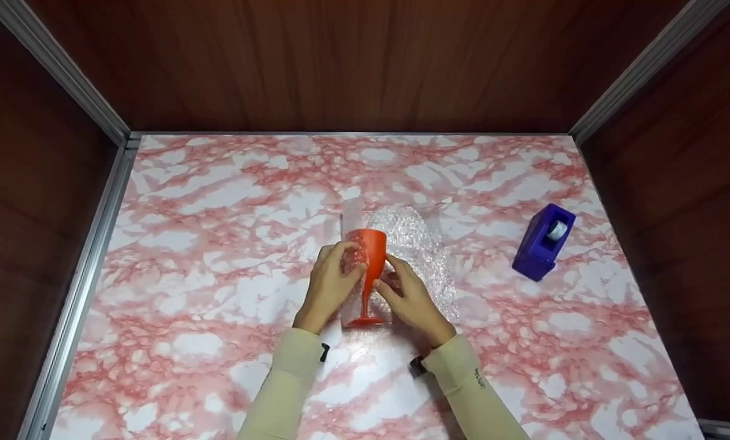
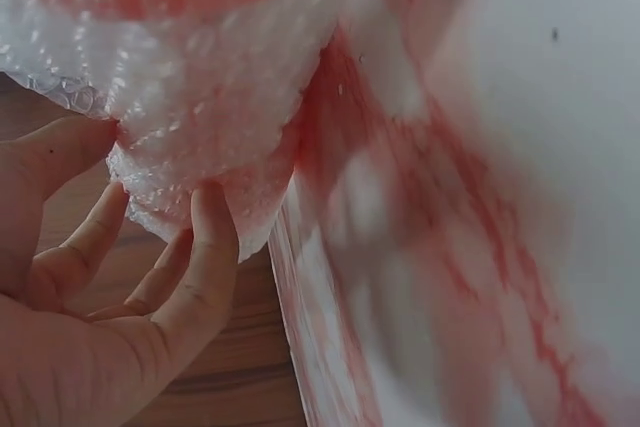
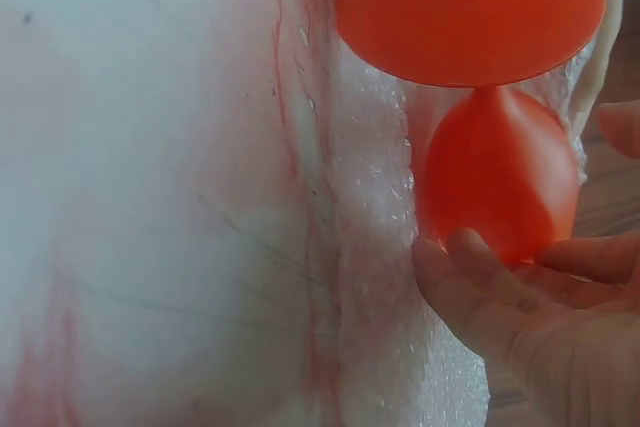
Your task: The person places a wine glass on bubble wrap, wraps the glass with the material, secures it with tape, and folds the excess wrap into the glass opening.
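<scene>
An orange goblet (image 1: 375, 252) lies on a clear sheet of bubble wrap (image 1: 419, 235), its foot toward me. The sheet's left part is lifted over the goblet's left side. My left hand (image 1: 328, 282) pinches this raised bubble wrap (image 2: 190, 87) beside the bowl, with the fingers spread along its edge in the left wrist view. From the right, my right hand (image 1: 415, 300) holds the goblet around the lower bowl. In the right wrist view its fingers curl at the bowl (image 3: 505, 177), below the round foot (image 3: 470, 12).
A purple tape dispenser (image 1: 533, 247) with a roll of clear tape (image 1: 556, 230) stands to the right on the pink-and-white marbled table (image 1: 218, 201). Dark wood panels (image 1: 353, 67) and metal rails (image 1: 74, 293) enclose the table at the back and sides.
</scene>
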A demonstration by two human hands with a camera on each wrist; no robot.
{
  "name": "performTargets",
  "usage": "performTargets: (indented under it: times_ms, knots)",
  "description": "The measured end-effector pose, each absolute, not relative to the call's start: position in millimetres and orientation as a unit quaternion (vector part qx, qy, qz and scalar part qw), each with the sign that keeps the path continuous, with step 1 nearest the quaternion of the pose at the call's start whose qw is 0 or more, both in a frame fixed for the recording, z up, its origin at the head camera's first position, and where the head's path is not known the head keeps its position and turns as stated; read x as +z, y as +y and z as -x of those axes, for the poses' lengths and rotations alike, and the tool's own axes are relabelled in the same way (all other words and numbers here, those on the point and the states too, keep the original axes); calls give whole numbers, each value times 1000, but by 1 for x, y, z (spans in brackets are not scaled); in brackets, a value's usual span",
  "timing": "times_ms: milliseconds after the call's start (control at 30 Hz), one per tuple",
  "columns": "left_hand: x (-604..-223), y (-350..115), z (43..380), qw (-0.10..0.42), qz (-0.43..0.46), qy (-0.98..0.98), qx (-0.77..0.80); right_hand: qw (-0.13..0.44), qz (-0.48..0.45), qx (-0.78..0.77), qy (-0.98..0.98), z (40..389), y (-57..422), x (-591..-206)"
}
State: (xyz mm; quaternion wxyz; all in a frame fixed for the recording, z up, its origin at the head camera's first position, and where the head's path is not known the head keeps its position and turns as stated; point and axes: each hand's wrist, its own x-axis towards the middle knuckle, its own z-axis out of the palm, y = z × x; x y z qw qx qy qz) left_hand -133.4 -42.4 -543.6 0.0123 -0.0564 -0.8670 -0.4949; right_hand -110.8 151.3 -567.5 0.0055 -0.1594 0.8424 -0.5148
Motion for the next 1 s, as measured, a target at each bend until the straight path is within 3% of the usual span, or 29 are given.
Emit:
performTargets:
  times_ms: [267, 500, 1000]
  knots:
    - [-541, -36, 131, 36, 77, -879, -468, 23, 160, -532, 831, 112, 154, -566]
    - [-541, -31, 132, 73, 115, -888, -439, -4, 203, -460, 864, 113, 156, -563]
    - [-547, -34, 132, 68, 104, -859, -496, 21, 180, -459, 870, 113, 159, -568]
